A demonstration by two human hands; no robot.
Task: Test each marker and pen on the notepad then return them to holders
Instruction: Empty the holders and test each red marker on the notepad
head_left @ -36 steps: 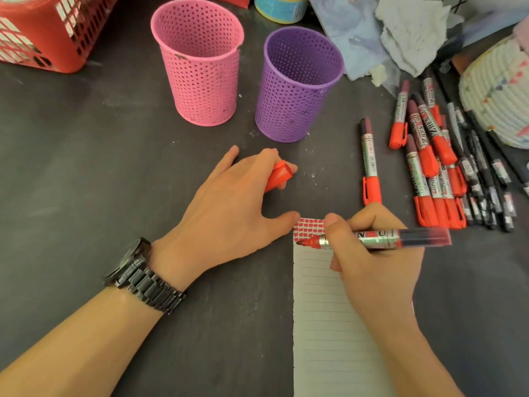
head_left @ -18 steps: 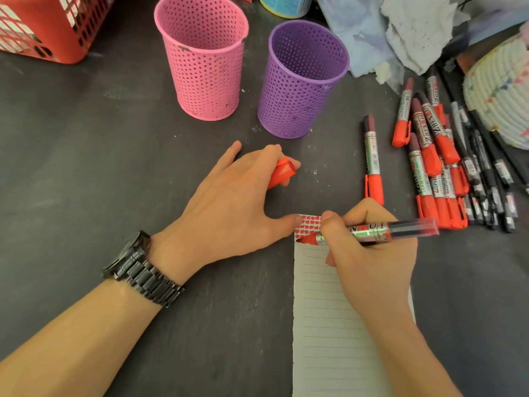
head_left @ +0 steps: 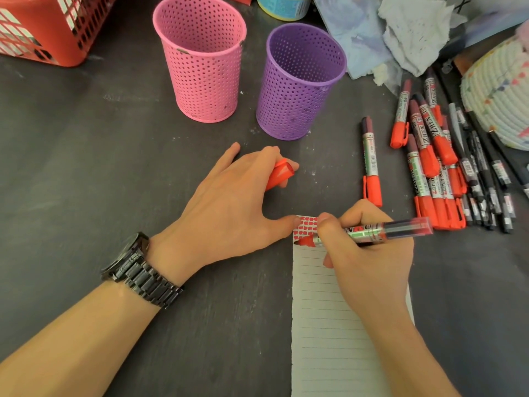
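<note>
Wide dark table, and down the right of it runs the lined notepad, its long side pointing away from the person. Beyond stand the pink holder and the purple holder, side by side, both looking empty from here. To the right lies the pile of markers and pens, capped and waiting. Now the hands: the left hand has its thumb down at the notepad's top left corner and its fingers curled round the cap. The right hand pinches the red marker in a writing grip, barrel lying almost flat and pointing left. The nib sits at the pad's left edge, just under the block of red marks; whether it is actually on the paper is hard to call. For a clean test, a short light stroke on blank paper below those marks looks best, thumb pinning the pad, cap close by for recapping.
</note>
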